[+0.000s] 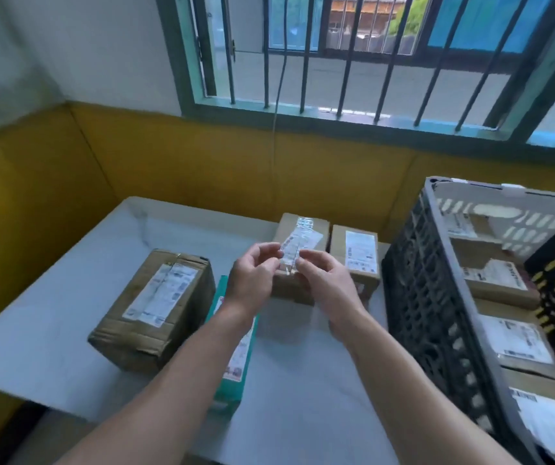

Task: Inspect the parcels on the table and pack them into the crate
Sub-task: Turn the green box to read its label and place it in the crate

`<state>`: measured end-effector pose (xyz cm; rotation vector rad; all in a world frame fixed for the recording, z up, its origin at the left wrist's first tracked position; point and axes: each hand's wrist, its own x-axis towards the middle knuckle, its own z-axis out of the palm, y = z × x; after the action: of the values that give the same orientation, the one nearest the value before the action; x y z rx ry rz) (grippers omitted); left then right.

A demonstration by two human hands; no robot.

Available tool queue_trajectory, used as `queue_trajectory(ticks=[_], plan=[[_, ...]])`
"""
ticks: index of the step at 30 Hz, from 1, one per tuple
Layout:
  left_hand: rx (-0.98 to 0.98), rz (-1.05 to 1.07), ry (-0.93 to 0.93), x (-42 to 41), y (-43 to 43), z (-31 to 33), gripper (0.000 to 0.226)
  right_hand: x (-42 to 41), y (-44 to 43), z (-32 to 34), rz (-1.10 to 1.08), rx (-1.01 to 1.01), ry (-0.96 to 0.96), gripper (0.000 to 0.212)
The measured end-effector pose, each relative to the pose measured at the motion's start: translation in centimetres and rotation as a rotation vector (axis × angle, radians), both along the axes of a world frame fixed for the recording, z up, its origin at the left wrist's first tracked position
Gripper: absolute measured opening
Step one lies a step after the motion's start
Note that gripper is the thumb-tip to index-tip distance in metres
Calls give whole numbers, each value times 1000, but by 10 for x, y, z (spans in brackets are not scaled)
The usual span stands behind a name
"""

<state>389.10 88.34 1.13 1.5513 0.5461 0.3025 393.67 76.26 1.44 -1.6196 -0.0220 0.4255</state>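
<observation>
The left grip [256, 273] and right grip [323, 280] meet above the middle of the white counter [51, 313], thumb and fingertips of each pinching the near end of a label strip [294, 251] - left grip on its left edge, right grip on its right. The strip runs away from them along the top of a brown box [289, 290], which sits just under and beyond both grips; through the blur it seems partly lifted off the cardboard. A 2nd labelled box [356, 256] stands just beside it on the right. Left of the forearms lie a large taped box [155, 307] and a green box [232, 374]. The dark crate [437, 297] stands at the right - several labelled parcels [501, 280] inside.
</observation>
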Motion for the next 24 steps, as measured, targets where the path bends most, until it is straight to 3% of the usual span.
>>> queue_trajectory(ticks=[4,9,12,14,17,21,24], plan=[[144,93,136,-27,20,-25,25,-14,15,-29,94,-84,60,25],[110,102,262,-51,39,-45,38,-36,35,-61,206,-258,122,51],[79,35,331,-57,51,-58,45,-50,45,-75,233,-272,177,44],[16,-7,346,-58,58,-67,38,-57,52,-81,207,-260,233,42],[-43,-43,366,-57,70,-74,28,-69,62,-90,148,-260,297,62],[-185,-122,343,-56,86,-76,30,-87,77,-93,66,-106,349,36],[-179,-214,289,-56,94,-71,26,-94,85,-92,-42,-62,284,24]])
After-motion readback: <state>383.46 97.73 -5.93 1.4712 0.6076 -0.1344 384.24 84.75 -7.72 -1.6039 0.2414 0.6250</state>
